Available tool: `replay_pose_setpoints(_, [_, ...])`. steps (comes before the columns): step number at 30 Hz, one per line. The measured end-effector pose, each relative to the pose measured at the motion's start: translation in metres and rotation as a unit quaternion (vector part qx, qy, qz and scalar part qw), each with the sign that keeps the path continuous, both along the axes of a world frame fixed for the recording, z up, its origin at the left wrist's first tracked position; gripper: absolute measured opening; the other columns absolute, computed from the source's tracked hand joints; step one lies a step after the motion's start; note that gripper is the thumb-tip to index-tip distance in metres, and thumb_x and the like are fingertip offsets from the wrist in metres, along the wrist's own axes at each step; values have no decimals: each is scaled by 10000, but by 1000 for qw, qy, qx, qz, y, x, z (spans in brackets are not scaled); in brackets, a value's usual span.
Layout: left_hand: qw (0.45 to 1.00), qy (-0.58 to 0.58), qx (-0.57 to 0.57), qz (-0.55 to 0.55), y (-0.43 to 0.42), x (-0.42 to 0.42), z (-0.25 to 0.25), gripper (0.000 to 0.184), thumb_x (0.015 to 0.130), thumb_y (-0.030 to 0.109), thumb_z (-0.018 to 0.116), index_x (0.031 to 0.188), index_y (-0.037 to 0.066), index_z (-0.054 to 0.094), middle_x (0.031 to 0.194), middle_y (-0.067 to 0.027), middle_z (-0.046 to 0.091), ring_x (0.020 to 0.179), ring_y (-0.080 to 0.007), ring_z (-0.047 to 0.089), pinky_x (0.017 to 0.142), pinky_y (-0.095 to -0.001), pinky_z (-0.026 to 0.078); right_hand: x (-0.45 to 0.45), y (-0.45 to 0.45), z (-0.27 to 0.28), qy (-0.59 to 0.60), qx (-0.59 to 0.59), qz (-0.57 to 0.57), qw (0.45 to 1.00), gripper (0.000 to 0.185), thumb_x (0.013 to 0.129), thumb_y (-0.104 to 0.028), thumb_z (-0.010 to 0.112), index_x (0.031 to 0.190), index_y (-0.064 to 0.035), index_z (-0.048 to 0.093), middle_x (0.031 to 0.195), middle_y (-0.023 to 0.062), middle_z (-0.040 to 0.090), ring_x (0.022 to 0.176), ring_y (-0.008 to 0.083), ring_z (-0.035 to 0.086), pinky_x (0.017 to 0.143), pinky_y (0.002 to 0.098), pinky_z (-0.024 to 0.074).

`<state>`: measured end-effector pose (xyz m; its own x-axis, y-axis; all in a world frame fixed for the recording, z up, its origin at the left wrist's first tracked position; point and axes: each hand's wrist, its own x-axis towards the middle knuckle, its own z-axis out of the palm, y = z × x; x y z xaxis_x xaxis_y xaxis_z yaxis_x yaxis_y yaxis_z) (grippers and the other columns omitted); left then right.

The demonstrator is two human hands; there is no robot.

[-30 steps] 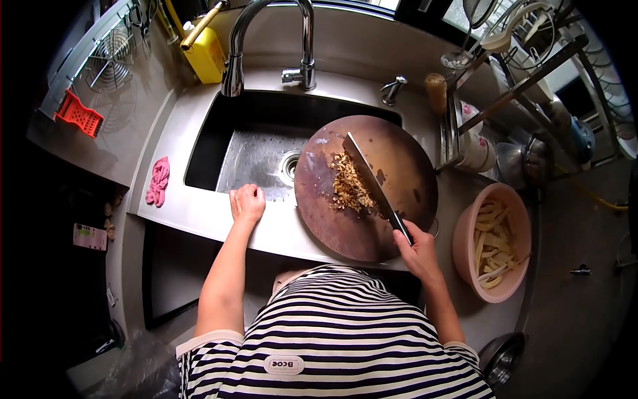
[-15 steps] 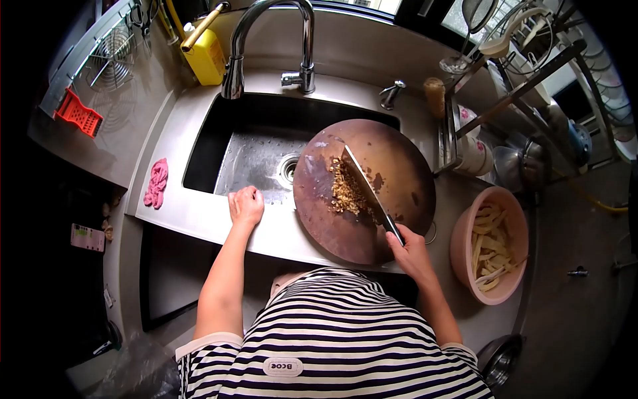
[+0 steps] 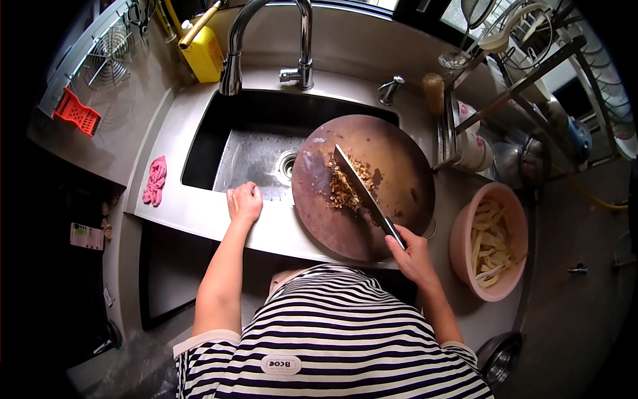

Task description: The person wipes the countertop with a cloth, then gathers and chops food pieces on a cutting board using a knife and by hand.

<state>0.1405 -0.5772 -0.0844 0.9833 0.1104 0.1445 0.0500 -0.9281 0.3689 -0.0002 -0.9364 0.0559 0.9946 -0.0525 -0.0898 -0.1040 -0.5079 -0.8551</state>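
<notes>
A round brown chopping board lies over the right part of the sink and the counter edge. Chopped brown bits form a pile left of its middle. The cleaver crosses that pile, its tip toward the upper left, and bits show on both sides of the blade. Fingers wrapped round its black handle, my right hand is at the board's lower right edge. My left hand rests closed on the counter's front rim by the sink; what it holds, if anything, is hidden.
A pink basin of pale strips stands at the right. Behind the sink rises a chrome faucet, with a yellow bottle to its left. A pink cloth lies on the left counter. A metal dish rack occupies the back right.
The cleaver has shifted left across the pile, so bits now show on its right side too. My right hand has moved slightly left with it. My left hand keeps its place on the rim.
</notes>
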Motion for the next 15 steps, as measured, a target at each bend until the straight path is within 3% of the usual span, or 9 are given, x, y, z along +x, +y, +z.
replay_pose_setpoints(2, [1000,-3,-3,-3,-2,0,1,216,828,232,518,791,67,652,841,-120,669,843,-276,614,826,-364,386,0,1,3,-28,28,-12,999,226,867,-162,615,1040,-16,620,635,72,543,545,107,478,532,262,421])
replay_pose_setpoints(5, [1000,2,1,-3,-2,0,3,217,828,229,517,787,64,652,838,-124,668,838,-281,615,828,-365,389,4,3,8,-4,-24,-7,1000,272,884,-162,610,1103,-1,602,669,-7,544,613,60,465,572,223,412])
replay_pose_setpoints(8, [1000,0,-6,1,-1,1,1,217,828,230,518,790,65,654,842,-123,669,844,-280,614,834,-366,391,6,-3,-14,-44,-32,3,999,209,870,-152,610,1027,-15,615,642,87,551,547,119,490,545,265,434])
replay_pose_setpoints(15, [1000,8,-3,-4,-1,1,4,214,829,229,526,814,70,668,842,-126,672,828,-288,619,823,-370,400,3,-1,0,-32,-20,-1,999,229,869,-156,611,1047,-13,611,652,93,576,556,118,511,556,267,445])
